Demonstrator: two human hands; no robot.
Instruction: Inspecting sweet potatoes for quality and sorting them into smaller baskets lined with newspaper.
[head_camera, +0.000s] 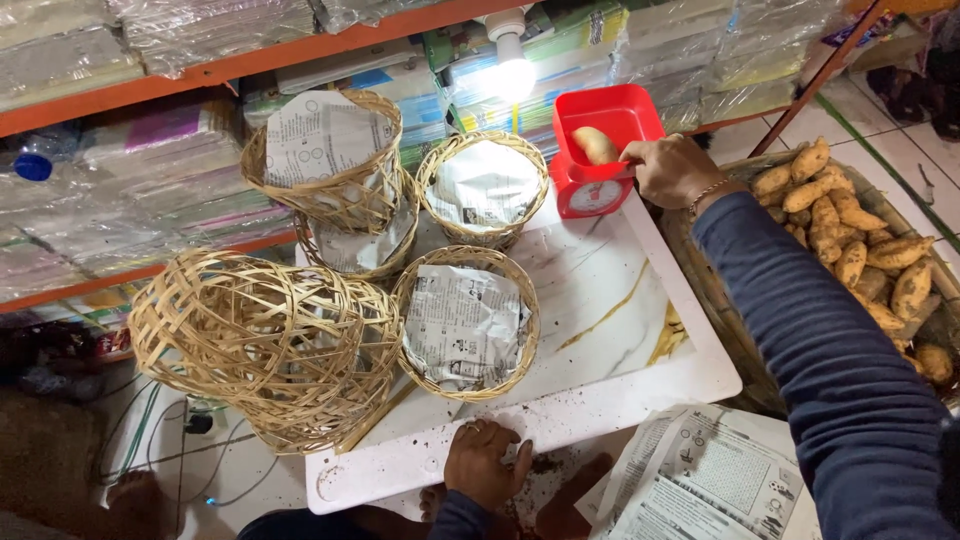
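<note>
My right hand (672, 168), in a dark blue sleeve with a bracelet, reaches to the rim of a red kitchen scale (600, 150) at the back of a white marble-patterned table (600, 330). One sweet potato (594, 145) lies in the scale's red bowl, by my fingertips. My left hand (484, 462) rests flat on the table's near edge, fingers spread, holding nothing. Woven bamboo baskets lined with newspaper (466, 325) (482, 186) stand on the table.
A big basket of sweet potatoes (860, 250) sits to the right. More woven baskets (330, 150) (260, 340) stand at left, one overturned. Shelves of plastic-wrapped stacks (150, 180) and a lit bulb (510, 62) are behind. Newspaper sheets (700, 480) lie on the floor.
</note>
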